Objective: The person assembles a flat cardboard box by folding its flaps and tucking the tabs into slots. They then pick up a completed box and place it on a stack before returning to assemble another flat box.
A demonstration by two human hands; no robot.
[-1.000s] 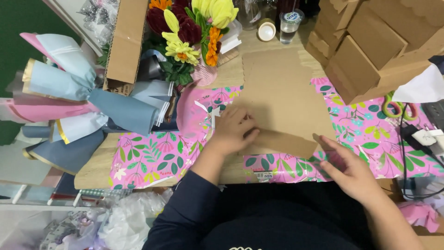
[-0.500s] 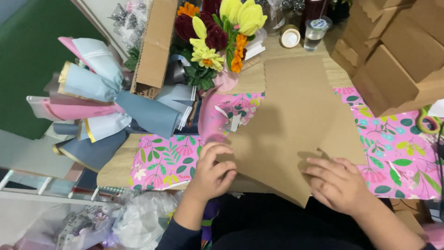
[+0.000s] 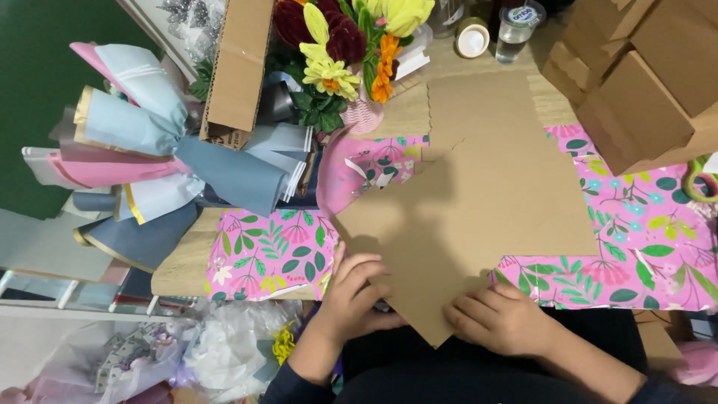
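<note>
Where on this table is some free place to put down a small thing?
Free: floral paper right of the brown sheet, below the cardboard boxes; floral patch left of the left hand. Crowded: flowers and wrapping rolls at top left.

A light wooden desk [image 3: 179, 273] fills the view under soft, even light; left of it lies a dark green surface [image 3: 37, 90] (perhaps floor or wall), with pale shelving [image 3: 45, 288] below.
</note>
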